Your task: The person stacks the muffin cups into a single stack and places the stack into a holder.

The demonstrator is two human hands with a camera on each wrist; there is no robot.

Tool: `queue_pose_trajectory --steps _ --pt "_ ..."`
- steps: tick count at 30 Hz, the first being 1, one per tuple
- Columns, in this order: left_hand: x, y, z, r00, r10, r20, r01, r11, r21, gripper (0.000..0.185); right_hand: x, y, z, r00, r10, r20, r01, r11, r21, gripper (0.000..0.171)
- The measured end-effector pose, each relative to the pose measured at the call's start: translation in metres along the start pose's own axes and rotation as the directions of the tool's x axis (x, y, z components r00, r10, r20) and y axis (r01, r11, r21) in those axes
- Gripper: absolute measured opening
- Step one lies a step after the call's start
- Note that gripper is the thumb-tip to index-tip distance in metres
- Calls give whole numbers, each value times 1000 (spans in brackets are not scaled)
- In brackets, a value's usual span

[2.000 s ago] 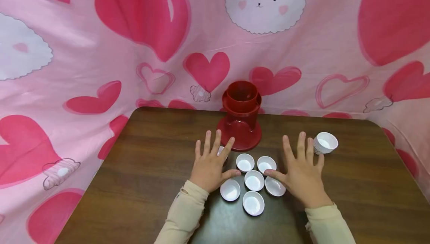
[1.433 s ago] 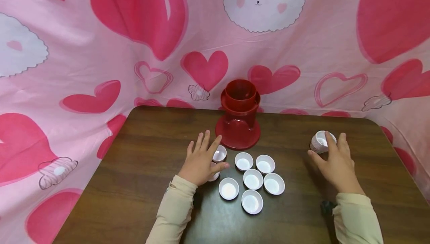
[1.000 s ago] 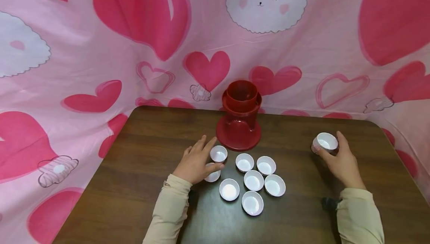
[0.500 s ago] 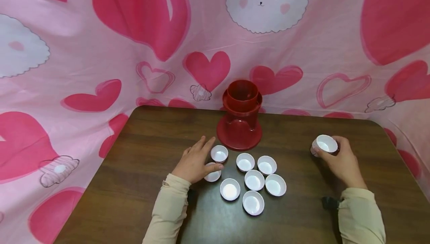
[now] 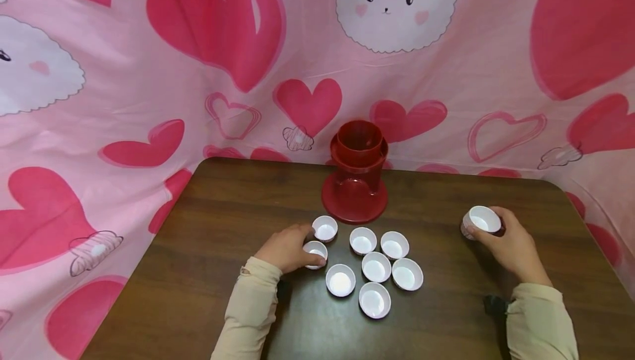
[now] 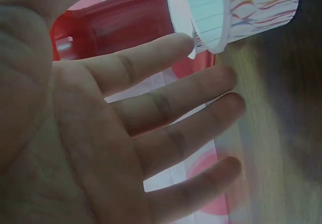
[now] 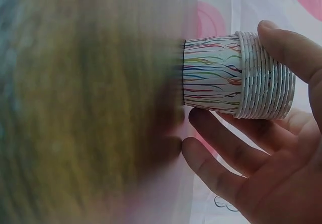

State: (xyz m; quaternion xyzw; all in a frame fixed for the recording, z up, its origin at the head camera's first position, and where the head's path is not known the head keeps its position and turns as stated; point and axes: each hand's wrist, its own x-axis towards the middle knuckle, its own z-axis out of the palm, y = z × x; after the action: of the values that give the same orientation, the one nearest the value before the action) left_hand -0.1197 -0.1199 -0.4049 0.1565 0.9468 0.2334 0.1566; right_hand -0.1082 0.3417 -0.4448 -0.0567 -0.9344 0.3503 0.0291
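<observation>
**Right hand [image 5: 513,247] on the cup stack [image 5: 482,218], left hand [image 5: 284,247] at a loose cup [image 5: 314,248]**

The right thumb and fingers hold the stack from opposite sides near its rims; the lower fingers are spread. The stack's long axis runs roughly upright, mouths up; whether its base touches the table [image 5: 233,211] I cannot tell. The left fingers are straight and spread, with the loose cup just to their right, in the gap by the thumb; firm contact cannot be judged.

The left hand is clearly nearer the eight loose cups, and the right hand has the stack. The other seven loose cups lie between the hands, well apart from the stack. Behind them stands a red holder [image 5: 354,200], before a pink heart-print cloth [image 5: 297,35].
</observation>
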Motion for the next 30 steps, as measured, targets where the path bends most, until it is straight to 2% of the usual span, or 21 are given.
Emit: queue_pose_trajectory --steps 3,9,12,15,19,23,30 --pt "0 2 1 1000 -9 23 9 1000 -10 64 0 0 -1 1000 -2 -3 2 1000 -5 78" --pt "-4 8 3 1000 -30 8 30 1000 -8 72 0 0 -1 1000 0 -3 0 1000 0 77" --pt "-6 11 7 999 -41 -22 42 998 43 72 0 0 -1 1000 7 8 -7 1000 6 78" --pt "-8 17 11 998 -49 -44 54 990 131 75 -1 1 -1 1000 11 14 -11 1000 7 79" --pt "-11 19 16 997 -17 -80 33 978 206 69 0 1 -1 1000 6 11 -6 1000 10 78" --pt "-13 16 18 995 33 -95 -15 983 182 63 1 2 -1 1000 1 8 -1 1000 14 78" --pt "-13 9 10 998 44 -46 -40 996 86 60 1 5 -2 999 11 31 -12 1000 21 80"
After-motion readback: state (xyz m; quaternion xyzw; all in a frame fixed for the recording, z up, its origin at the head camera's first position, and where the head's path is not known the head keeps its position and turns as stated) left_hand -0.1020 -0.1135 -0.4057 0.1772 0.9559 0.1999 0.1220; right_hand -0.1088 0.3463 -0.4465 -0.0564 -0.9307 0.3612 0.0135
